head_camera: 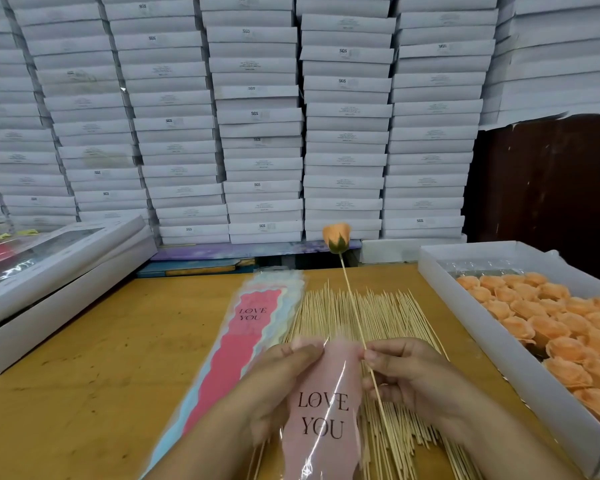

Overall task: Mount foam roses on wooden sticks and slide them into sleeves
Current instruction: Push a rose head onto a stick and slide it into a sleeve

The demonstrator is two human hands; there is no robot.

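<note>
Right hand (409, 372) pinches the light, brittle stick (355, 317) near its lower end, foam rose (336, 237) aloft above the bench (101, 358); left hand (278, 382) fingers clamp the slippery pink sleeve (321, 410).

- Left hand (278, 389): raised in front of the body, fingers curled, thumb pressed flat on the pink sleeve (323, 410) (pinch hold at its upper edge).
- Right hand (409, 375): level with the left, thumb and forefinger closed on the wooden stick (359, 327).
- Both forearms enter from below.
</note>
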